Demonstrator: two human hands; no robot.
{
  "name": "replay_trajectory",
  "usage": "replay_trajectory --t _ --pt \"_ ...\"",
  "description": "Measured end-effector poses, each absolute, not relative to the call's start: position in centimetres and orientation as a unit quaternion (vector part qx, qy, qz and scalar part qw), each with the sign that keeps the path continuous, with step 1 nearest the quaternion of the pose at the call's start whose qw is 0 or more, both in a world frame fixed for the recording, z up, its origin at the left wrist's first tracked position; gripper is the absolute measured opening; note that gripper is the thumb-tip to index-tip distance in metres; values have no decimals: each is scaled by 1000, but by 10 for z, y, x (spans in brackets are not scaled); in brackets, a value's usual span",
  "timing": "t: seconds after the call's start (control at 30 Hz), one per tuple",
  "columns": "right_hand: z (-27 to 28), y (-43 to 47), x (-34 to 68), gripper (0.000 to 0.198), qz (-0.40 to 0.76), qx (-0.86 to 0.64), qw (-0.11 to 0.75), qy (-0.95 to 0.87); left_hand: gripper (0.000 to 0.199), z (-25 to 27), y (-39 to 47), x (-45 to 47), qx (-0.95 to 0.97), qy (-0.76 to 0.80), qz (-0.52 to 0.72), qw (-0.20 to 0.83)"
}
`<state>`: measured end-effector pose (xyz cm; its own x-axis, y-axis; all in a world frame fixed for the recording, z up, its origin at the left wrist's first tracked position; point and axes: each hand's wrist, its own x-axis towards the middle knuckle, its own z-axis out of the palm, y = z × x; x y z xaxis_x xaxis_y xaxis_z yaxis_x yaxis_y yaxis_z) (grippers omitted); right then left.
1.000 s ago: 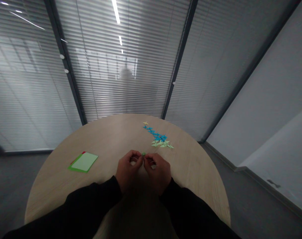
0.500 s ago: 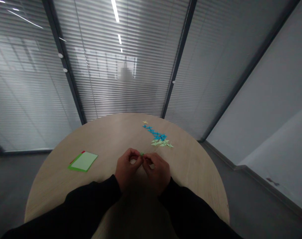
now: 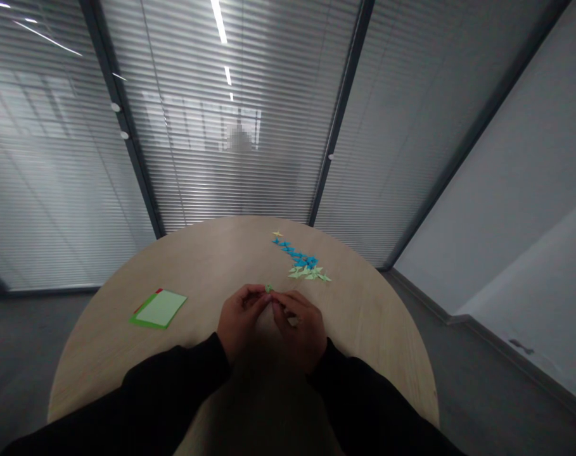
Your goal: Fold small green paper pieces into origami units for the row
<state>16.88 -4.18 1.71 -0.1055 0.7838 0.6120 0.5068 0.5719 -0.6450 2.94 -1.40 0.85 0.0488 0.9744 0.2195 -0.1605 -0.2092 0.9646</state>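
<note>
Between my fingertips is a small piece of folded green paper (image 3: 268, 289), mostly covered by the fingers. My left hand (image 3: 240, 320) pinches it from the left, thumb and forefinger together. From the right, my right hand (image 3: 301, 326) is closed on it too, with its fingertips against those of the left. Beyond the hands, slightly right, lie several pale green folded paper pieces (image 3: 309, 273). Blue folded paper pieces (image 3: 298, 255) trail away behind them, ending at a single yellow folded paper piece (image 3: 277, 234).
A stack of square paper sheets (image 3: 161, 309), pale green on top with brighter green and red edges below, lies on the left of the round wooden table (image 3: 211, 253). Behind the table stands a glass wall with blinds (image 3: 249, 177); a white wall (image 3: 516, 190) rises at right.
The fingers of my left hand have flattened and closed up around the green paper. The paper has shifted slightly up and left. Everything else on the table stays put.
</note>
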Motion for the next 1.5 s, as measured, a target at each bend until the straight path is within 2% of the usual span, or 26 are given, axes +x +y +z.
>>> replay_trajectory --t 0.13,0.3,0.5,0.83,1.0,1.17,1.5 --pt "19 -40 172 21 183 -467 513 -697 25 11 -14 28 545 402 551 487" --pt "18 -38 175 16 182 -482 524 -678 24 11 -14 30 569 405 535 474" --pt "16 -33 177 20 203 -527 542 -622 25 7 -13 31 577 410 534 463" --pt "17 -35 174 11 218 -487 543 -648 25 8 -15 30 546 384 539 513" --pt "14 -31 176 13 315 -444 568 -617 25 11 -15 27 565 386 520 511" --pt "15 -26 180 19 442 -428 551 -563 26 11 -16 28 571 373 510 524" --pt "18 -28 178 25 451 -481 525 -537 28 10 -16 28 551 386 508 538"
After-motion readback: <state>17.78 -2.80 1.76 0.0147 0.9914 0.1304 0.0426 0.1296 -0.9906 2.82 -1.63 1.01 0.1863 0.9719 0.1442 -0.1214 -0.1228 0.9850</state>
